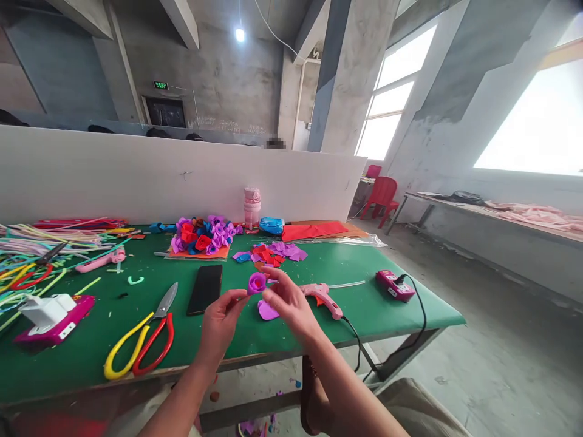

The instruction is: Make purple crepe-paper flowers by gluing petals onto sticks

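Note:
Above the green table, a small purple paper flower (257,283) with a red centre is held between my two hands. My left hand (222,318) is closed, pinching the flower at its lower left. At its right side, my right hand (294,308) curves round it, thumb at the lower edge and index finger above. Just below the right fingers lies a loose purple petal (267,311). A pink glue gun (324,295) with a clear glue stick rests right of my right hand. Behind the flower is a pile of purple, red and blue petals (276,252).
Left stand scissors with yellow and red handles (144,346), a black phone (204,290), finished flowers (203,235), a second glue gun (101,260) and bundled coloured stems (40,243). A pink bottle (252,209) stands by the white partition (182,170). A power strip (394,286) sits right.

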Tool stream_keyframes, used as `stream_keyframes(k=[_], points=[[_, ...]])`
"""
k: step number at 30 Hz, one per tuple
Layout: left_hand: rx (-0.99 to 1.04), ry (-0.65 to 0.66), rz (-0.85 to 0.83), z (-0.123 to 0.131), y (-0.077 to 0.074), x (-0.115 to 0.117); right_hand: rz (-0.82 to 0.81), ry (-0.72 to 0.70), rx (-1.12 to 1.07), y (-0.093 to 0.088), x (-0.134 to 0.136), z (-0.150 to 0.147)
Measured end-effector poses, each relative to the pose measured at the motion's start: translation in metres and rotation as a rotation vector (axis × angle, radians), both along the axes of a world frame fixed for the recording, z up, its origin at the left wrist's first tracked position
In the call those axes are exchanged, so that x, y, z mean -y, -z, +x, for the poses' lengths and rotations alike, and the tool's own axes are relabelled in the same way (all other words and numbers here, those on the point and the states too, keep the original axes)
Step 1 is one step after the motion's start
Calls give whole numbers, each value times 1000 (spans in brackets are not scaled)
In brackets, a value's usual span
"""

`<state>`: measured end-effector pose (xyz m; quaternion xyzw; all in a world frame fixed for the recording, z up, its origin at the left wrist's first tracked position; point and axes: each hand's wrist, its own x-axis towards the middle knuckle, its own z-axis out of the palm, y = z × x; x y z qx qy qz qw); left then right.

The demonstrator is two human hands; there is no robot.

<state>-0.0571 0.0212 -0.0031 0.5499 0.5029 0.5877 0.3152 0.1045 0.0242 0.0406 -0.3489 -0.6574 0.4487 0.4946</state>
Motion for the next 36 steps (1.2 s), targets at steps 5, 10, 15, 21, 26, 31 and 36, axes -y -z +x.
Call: stream_keyframes(k=[5,10,15,21,26,31,36], points=[[60,114,39,0,-4,3,172,41,131,8,5,-6],[33,77,26,1,-3,4,256,110,152,13,9,-13],[46,63,-17,1,0,3,256,230,205,22,1,2],[143,94,0,2,1,0,179,354,462,55,-19,37],[196,123,33,5,-1,2,128,329,673,62,-24,44],[273,173,-44,7,1,2,223,179,838,56,-27,31],[235,138,-36,6,1,1,175,150,1085,55,-35,16]])
